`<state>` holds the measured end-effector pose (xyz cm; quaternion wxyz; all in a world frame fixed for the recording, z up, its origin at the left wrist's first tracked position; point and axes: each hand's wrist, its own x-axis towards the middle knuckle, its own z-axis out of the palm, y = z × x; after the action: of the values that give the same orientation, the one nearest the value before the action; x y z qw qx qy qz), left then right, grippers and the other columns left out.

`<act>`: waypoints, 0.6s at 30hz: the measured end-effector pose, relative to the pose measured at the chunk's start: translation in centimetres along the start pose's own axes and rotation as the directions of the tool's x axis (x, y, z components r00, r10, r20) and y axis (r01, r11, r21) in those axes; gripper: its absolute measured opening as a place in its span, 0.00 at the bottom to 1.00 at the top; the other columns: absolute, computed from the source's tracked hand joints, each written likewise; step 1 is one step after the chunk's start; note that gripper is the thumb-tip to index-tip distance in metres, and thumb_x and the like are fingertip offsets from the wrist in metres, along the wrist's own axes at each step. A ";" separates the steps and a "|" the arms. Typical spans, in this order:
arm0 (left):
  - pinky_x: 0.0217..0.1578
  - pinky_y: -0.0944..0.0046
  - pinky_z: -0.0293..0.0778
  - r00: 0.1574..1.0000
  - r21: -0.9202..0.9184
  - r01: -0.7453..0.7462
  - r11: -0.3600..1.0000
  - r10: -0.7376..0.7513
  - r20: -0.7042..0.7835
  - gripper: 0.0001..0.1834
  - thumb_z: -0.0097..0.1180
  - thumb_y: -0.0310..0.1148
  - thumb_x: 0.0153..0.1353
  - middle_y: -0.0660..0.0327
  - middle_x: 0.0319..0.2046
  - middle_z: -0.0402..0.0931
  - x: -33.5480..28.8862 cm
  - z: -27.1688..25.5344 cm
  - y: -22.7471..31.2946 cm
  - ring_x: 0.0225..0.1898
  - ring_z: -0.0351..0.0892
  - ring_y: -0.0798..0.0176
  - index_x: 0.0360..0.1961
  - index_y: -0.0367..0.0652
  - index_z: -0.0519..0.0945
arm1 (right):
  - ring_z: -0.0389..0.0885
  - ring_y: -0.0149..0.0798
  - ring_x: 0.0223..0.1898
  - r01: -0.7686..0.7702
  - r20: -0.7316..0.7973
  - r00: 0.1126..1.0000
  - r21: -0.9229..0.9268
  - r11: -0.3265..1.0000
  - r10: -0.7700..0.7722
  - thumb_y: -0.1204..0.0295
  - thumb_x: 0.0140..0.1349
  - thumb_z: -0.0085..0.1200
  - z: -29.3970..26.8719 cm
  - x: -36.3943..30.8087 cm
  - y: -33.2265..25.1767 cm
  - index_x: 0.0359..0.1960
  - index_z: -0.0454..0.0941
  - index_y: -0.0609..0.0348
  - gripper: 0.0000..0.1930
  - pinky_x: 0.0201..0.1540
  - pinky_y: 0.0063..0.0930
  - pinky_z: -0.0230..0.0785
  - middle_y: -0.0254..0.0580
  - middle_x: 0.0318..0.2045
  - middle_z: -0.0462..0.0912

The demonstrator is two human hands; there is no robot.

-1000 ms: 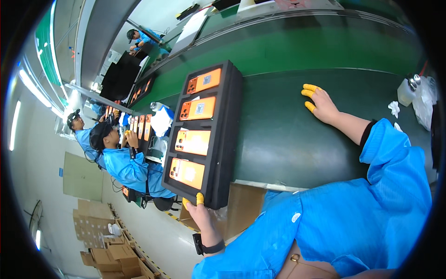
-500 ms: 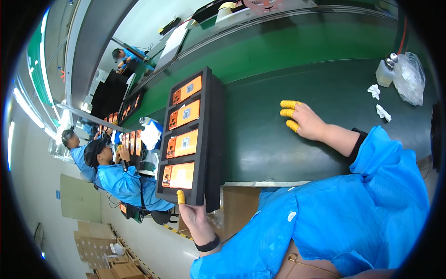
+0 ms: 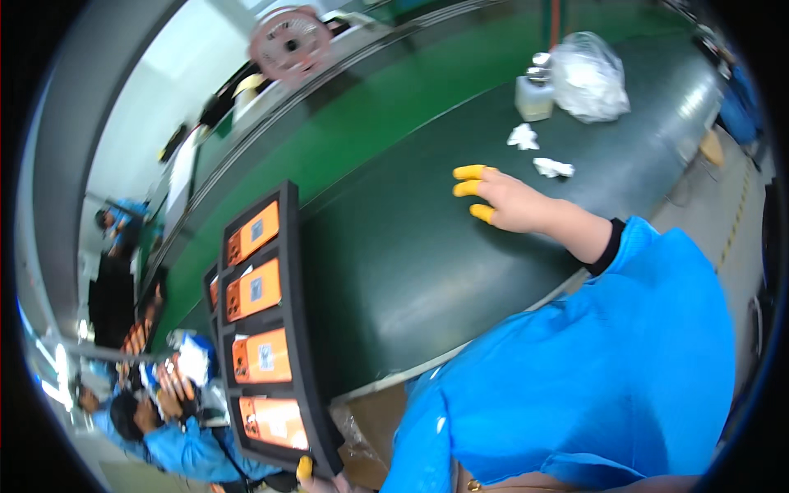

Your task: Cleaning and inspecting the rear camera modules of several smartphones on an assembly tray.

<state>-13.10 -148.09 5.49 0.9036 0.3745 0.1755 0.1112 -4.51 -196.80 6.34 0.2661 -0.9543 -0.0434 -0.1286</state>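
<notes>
A black tray [image 3: 297, 316] with several orange phones [image 3: 261, 356] in separate slots stands at the left, tilted. My left hand [image 3: 325, 483] grips its near end, the thumb in a yellow finger cot over the rim; the other fingers are hidden. Part of a second black tray [image 3: 210, 283] with something orange in it shows behind the left side. My right hand [image 3: 514, 203] is held over the dark green work surface [image 3: 394, 271], its yellow-capped fingers apart and holding nothing.
Two crumpled white tissues [image 3: 523, 137], a pump bottle [image 3: 535, 97] and a clear plastic bag [image 3: 588, 78] of white material lie beyond my right hand. A pink fan [image 3: 290, 45] stands at the back. At lower left a co-worker in blue [image 3: 187, 448] works beside more orange phones.
My view has swung to the right, so the tray sits farther left and lower. The tray looks more tilted, and a second tray shows behind it. My right hand stays spread.
</notes>
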 end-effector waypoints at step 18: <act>0.44 0.57 0.70 0.969 0.399 0.217 0.891 -0.245 0.019 0.22 0.45 0.25 0.47 0.48 0.43 0.69 5.0 5.8 -8.2 0.43 0.72 0.53 0.47 0.30 0.66 | 0.71 0.45 0.43 -0.266 -0.094 0.964 -0.330 0.906 0.249 0.76 0.46 0.53 -9.0 -2.4 14.3 0.37 0.77 0.54 0.13 0.46 0.32 0.64 0.44 0.39 0.72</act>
<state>-5.65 -155.79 2.24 0.8221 0.5286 0.2063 -0.0475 -6.68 -213.74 6.00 0.1130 -0.9797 0.1123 -0.1213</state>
